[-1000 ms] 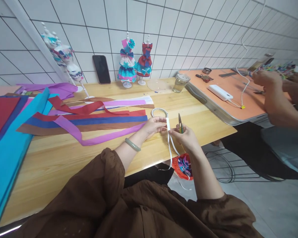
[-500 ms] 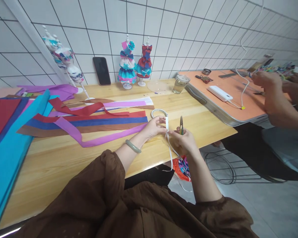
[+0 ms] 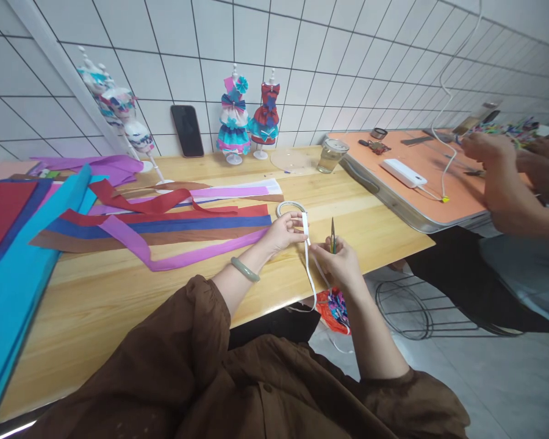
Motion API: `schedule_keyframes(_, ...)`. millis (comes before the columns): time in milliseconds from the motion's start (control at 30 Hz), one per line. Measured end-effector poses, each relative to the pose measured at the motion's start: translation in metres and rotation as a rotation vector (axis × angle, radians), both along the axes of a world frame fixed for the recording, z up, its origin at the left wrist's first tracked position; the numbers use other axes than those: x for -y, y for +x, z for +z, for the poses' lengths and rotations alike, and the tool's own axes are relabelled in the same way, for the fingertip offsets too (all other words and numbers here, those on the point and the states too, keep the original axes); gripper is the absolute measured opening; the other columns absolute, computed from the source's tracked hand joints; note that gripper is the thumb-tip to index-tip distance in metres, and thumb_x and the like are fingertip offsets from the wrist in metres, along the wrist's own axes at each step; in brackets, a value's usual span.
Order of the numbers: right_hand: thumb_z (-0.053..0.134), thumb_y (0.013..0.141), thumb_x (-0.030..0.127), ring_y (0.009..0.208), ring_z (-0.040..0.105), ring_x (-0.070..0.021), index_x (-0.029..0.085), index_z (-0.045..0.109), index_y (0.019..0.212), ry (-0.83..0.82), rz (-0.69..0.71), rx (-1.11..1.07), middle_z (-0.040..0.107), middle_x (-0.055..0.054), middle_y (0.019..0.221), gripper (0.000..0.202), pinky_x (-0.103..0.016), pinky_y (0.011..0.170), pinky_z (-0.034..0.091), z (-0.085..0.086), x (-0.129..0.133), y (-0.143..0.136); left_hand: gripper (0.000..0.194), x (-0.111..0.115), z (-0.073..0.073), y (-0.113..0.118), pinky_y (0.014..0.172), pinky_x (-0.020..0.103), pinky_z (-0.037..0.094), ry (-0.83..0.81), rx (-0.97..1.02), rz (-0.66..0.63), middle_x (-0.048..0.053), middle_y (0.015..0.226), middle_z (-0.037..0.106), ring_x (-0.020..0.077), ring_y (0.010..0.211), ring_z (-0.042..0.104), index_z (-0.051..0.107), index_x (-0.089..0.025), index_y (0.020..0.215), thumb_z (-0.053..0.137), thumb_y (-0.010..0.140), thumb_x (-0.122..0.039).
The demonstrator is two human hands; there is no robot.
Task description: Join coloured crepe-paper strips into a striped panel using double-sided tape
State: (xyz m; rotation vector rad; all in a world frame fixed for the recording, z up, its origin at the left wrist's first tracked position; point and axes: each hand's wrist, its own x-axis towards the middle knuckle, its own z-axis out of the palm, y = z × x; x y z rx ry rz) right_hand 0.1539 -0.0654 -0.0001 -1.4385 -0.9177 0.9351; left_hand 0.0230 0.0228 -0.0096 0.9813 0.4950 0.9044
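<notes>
My left hand (image 3: 287, 232), a greenish bangle on its wrist, pinches the upper end of a narrow white strip (image 3: 307, 262). The strip hangs in a loop past the table's front edge. My right hand (image 3: 341, 261) is closed around a small pair of pointed scissors (image 3: 332, 230), blades up. Its thumb and fingertip meet at the strip just below my left fingers; whether they grip it is hard to see. Behind my left fingers lies a roll of tape (image 3: 281, 206), partly covered by the hand.
Coloured fabric strips (image 3: 201, 224) and folded cloth (image 3: 27, 292) cover the left side. Small dressed mannequins (image 3: 233, 131), a phone (image 3: 187, 131) and a cup (image 3: 332, 157) stand at the back. A co-worker's hand (image 3: 491, 149) is over the orange table (image 3: 457, 210), right.
Both hands stay nearly in place. The hanging strip has swung and its loop looks straighter and wider. The scissors have turned slightly, their blades looking narrower.
</notes>
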Motion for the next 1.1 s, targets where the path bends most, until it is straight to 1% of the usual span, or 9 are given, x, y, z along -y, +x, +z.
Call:
schedule_keyframes(67,0.073,0.057,0.033,0.050,0.050,-0.0093,0.020,0.042,0.071,0.004,0.007,0.087,0.056,0.003,0.063,0.036,-0.021,0.046,0.039,0.000,0.001,0.002,0.050,0.001,0.000,0.000,0.072,0.033,0.049,-0.023,0.000,-0.009,0.005,0.091,0.059,0.0144,0.081,0.058,0.050,-0.017,0.098,0.069,0.055,0.001)
schedule_keyframes(233,0.069,0.061,0.036,0.062,0.055,-0.0135,0.020,0.043,0.072,0.028,0.005,0.228,0.058,0.001,0.070,0.033,-0.026,0.058,0.044,0.003,0.005,0.009,0.046,0.002,0.001,-0.001,0.073,0.038,0.050,-0.055,-0.034,-0.029,0.004,0.090,0.058,0.0126,0.073,0.060,0.051,-0.016,0.096,0.067,0.058,0.003)
schedule_keyframes(400,0.067,0.063,0.038,0.062,0.053,-0.0141,0.020,0.044,0.073,0.017,-0.019,0.380,0.059,-0.002,0.072,0.030,-0.027,0.059,0.043,0.009,0.010,0.011,0.044,0.003,0.001,-0.001,0.075,0.039,0.050,-0.052,-0.039,-0.049,0.003,0.089,0.058,0.0113,0.070,0.061,0.052,-0.015,0.096,0.066,0.059,0.003)
schedule_keyframes(533,0.066,0.065,0.034,0.059,0.050,-0.0120,0.020,0.044,0.073,0.014,-0.029,0.394,0.058,0.000,0.071,0.027,-0.025,0.057,0.040,0.015,0.013,0.007,0.045,0.003,0.001,-0.002,0.074,0.038,0.050,-0.040,-0.041,-0.058,0.004,0.089,0.058,0.0117,0.069,0.061,0.053,-0.014,0.097,0.067,0.058,0.003)
schedule_keyframes(667,0.065,0.065,0.033,0.060,0.049,-0.0113,0.020,0.044,0.074,0.032,-0.026,0.381,0.057,0.001,0.071,0.026,-0.024,0.057,0.040,0.017,0.014,0.006,0.046,0.003,0.001,-0.001,0.073,0.037,0.051,-0.037,-0.047,-0.068,0.005,0.091,0.058,0.0105,0.068,0.060,0.053,-0.014,0.097,0.068,0.057,0.004)
schedule_keyframes(767,0.065,0.066,0.033,0.058,0.048,-0.0107,0.020,0.044,0.075,0.045,-0.022,0.372,0.057,0.001,0.071,0.026,-0.023,0.054,0.039,0.017,0.015,0.007,0.045,0.003,0.001,-0.001,0.074,0.038,0.051,-0.045,-0.053,-0.074,0.005,0.091,0.057,0.0097,0.067,0.059,0.053,-0.013,0.097,0.067,0.058,0.004)
schedule_keyframes(933,0.064,0.067,0.036,0.053,0.045,-0.0102,0.020,0.046,0.074,0.049,-0.041,0.391,0.057,0.000,0.072,0.025,-0.022,0.048,0.036,0.020,0.017,0.010,0.044,0.002,-0.001,-0.002,0.075,0.038,0.051,-0.054,-0.054,-0.089,0.005,0.090,0.057,0.0122,0.074,0.060,0.054,-0.014,0.098,0.067,0.059,0.003)
schedule_keyframes(1000,0.064,0.066,0.035,0.054,0.046,-0.0107,0.020,0.046,0.073,0.045,-0.052,0.406,0.057,0.000,0.071,0.024,-0.023,0.049,0.036,0.021,0.018,0.011,0.044,0.002,-0.001,-0.002,0.075,0.038,0.050,-0.057,-0.053,-0.096,0.005,0.091,0.057,0.0124,0.075,0.060,0.055,-0.014,0.098,0.067,0.059,0.002)
schedule_keyframes(1100,0.066,0.065,0.034,0.062,0.051,-0.0129,0.020,0.047,0.073,0.035,-0.061,0.410,0.058,-0.001,0.071,0.025,-0.024,0.056,0.040,0.019,0.017,0.014,0.045,0.002,-0.001,-0.003,0.074,0.037,0.050,-0.058,-0.051,-0.098,0.005,0.093,0.057,0.0120,0.075,0.060,0.055,-0.015,0.098,0.068,0.059,0.002)
